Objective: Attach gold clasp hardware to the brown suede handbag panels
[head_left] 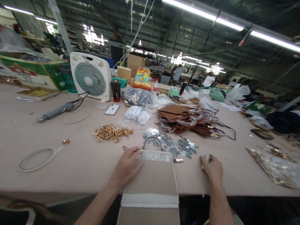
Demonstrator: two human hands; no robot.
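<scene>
A beige bag panel (157, 178) lies before me and hangs over the table's front edge, with small metal plates (153, 158) along its top. A plastic-wrapped handle (152, 139) arches behind it. My left hand (127, 165) grips the panel's upper left corner, with fingers and thumb on its surface. To the right, my right hand (212, 168) is closed around a small pale object (206, 158), mostly hidden by the fingers; its kind is unclear. A strap end with a gold-coloured metal tip (178, 160) sticks out at the panel's right side.
Gold-coloured fasteners (111, 133) and flat metal plates (187, 147) lie in piles beyond the panel. Brown bag pieces (185, 118) are stacked behind. An electric screwdriver (56, 111), a fan (91, 76), a phone (112, 109) and a tape ring (35, 159) are leftward; a plastic bag (276, 168) is right.
</scene>
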